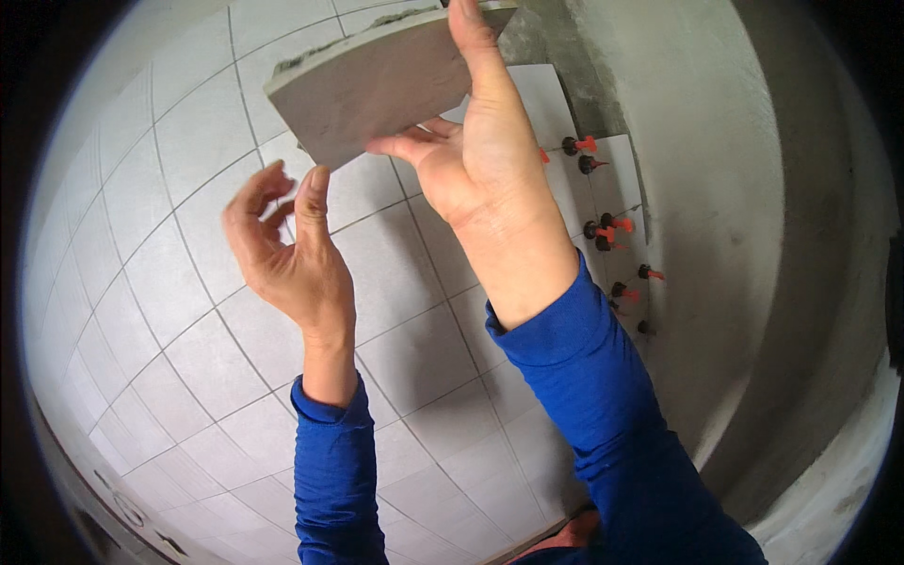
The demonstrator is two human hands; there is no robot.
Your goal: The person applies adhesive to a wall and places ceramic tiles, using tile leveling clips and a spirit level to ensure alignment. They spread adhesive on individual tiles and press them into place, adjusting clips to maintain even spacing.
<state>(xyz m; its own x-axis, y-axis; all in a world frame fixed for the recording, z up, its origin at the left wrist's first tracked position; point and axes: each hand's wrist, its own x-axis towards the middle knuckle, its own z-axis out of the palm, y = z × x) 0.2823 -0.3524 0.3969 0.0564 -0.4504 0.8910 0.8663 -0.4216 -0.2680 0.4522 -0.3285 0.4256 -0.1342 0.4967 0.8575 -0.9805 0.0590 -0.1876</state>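
Observation:
A grey tile [377, 94] is held up at the top of the view, tilted, with rough mortar [330, 52] along its far edge. My right hand [480, 151] grips it, the thumb on its right end and the fingers reaching beneath. My left hand [292, 235] is just below the tile's near left corner, its fingers curled but apart and nothing between them. Its thumb tip comes right up to that corner; whether it touches, I cannot tell.
Pale square tiles [254, 339] with dark joints spread below and to the left. Several red and black tile-levelling clips [603, 231] stand along the joints at the right. Beyond them rises a bare grey cement wall [706, 207].

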